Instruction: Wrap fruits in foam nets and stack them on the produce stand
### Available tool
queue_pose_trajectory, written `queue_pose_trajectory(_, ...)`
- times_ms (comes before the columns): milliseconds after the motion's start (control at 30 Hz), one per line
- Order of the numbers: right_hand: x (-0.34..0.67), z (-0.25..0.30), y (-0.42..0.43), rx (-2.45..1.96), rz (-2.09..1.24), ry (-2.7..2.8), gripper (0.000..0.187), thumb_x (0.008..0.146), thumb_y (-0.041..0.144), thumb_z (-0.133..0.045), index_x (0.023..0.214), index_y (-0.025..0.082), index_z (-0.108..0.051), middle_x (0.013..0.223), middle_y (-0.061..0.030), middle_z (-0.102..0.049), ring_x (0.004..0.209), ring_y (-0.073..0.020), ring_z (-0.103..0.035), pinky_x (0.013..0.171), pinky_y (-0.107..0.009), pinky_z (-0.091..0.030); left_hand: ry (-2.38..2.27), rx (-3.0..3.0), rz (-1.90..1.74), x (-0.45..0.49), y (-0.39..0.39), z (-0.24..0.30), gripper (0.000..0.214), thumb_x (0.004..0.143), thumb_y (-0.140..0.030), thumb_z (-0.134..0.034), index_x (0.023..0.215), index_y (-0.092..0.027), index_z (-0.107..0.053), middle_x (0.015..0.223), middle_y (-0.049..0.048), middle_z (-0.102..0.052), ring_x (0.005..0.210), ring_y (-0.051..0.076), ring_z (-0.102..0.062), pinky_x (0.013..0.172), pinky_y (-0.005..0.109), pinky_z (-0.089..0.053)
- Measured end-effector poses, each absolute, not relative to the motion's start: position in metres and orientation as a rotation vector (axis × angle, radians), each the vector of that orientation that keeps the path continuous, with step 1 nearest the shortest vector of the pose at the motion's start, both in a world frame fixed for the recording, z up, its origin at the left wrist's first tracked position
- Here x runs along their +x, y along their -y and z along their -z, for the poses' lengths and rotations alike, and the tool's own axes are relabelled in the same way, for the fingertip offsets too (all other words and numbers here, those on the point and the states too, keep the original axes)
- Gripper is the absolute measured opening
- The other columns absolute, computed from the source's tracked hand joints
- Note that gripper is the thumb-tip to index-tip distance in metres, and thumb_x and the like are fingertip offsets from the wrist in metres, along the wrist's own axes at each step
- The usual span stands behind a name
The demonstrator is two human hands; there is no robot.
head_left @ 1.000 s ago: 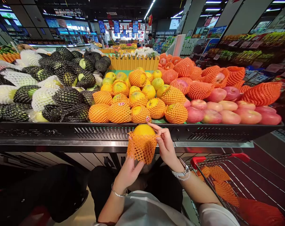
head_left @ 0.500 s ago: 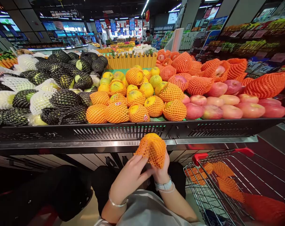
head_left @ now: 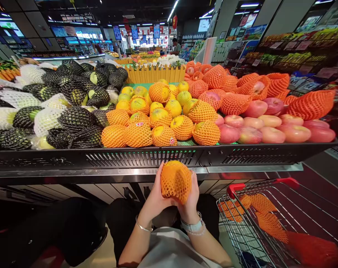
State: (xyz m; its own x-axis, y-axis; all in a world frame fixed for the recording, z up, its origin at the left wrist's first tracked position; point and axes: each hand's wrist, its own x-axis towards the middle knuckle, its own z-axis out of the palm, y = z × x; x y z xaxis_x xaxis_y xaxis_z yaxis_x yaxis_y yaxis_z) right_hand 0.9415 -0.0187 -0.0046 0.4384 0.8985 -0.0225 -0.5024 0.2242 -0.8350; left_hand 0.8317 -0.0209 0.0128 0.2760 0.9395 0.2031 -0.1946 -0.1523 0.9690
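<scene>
Both my hands cup one orange [head_left: 175,181] wrapped in orange foam netting, held just below the front edge of the fruit stand. My left hand [head_left: 154,199] curls round its left side. My right hand [head_left: 190,197] wraps its right and lower side. Behind it on the stand lies a pile of netted oranges [head_left: 160,119].
The black display stand [head_left: 146,157] carries dark and white netted green fruit [head_left: 60,108] at left and apples [head_left: 264,126] with orange nets at right. A red-handled shopping cart [head_left: 258,219] with netted fruit stands at my right. A person stands far back in the aisle.
The net, half off the orange and pinched by my right hand a second ago, now covers the fruit. Both hands came lower and closed round it.
</scene>
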Motion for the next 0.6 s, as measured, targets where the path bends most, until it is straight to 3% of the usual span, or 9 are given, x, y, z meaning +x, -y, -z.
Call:
queue_pose_trajectory(167, 0.951, -0.02, 0.013, -0.871, -0.913, 0.812, 0.024, 0.095, 0.047, -0.049, 0.095, 0.023, -0.053, 0.1, -0.0033, -0.057, 0.092, -0.0165, -0.059, 0.086, -0.033, -0.049, -0.851, 1.333, -1.409, 0.83, 0.019, -0.009, 0.087, 0.071, -0.042, -0.08, 0.145, -0.023, -0.039, 0.149, 0.0134, -0.044, 0.136, 0.03, -0.044, 0.115, 0.042, -0.035)
queue_pose_trajectory(367, 0.959, -0.026, 0.007, -0.772, -0.885, 0.965, 0.023, 0.092, 0.044, -0.057, 0.085, 0.023, -0.052, 0.08, 0.0015, -0.052, 0.075, -0.0133, -0.052, 0.073, -0.026, -0.045, -0.9, 1.138, -1.675, 0.832, 0.017, 0.0, 0.079, 0.073, -0.042, -0.078, 0.142, -0.025, -0.044, 0.144, 0.0087, -0.05, 0.131, 0.025, -0.05, 0.111, 0.033, -0.04)
queue_pose_trajectory(500, 0.956, -0.028, 0.007, -0.64, -1.079, 0.883, 0.027, 0.088, 0.048, -0.062, 0.085, 0.024, -0.048, 0.075, 0.0035, -0.052, 0.068, -0.0127, -0.052, 0.069, -0.027, -0.045, -0.958, 1.06, -1.676, 0.827, 0.016, 0.001, 0.091, 0.074, -0.054, -0.073, 0.151, -0.024, -0.032, 0.121, 0.0073, -0.066, 0.106, 0.023, -0.066, 0.096, 0.034, -0.053)
queue_pose_trajectory(600, 0.955, -0.032, 0.004, -0.527, -1.173, 0.815, 0.028, 0.085, 0.044, -0.067, 0.095, 0.029, -0.045, 0.064, 0.0084, -0.05, 0.055, -0.0109, -0.046, 0.062, -0.025, -0.043, -0.96, 1.059, -1.667, 0.825, 0.018, 0.005, 0.103, 0.071, -0.058, -0.074, 0.154, -0.026, -0.021, 0.103, 0.0039, -0.071, 0.087, 0.021, -0.07, 0.086, 0.035, -0.057)
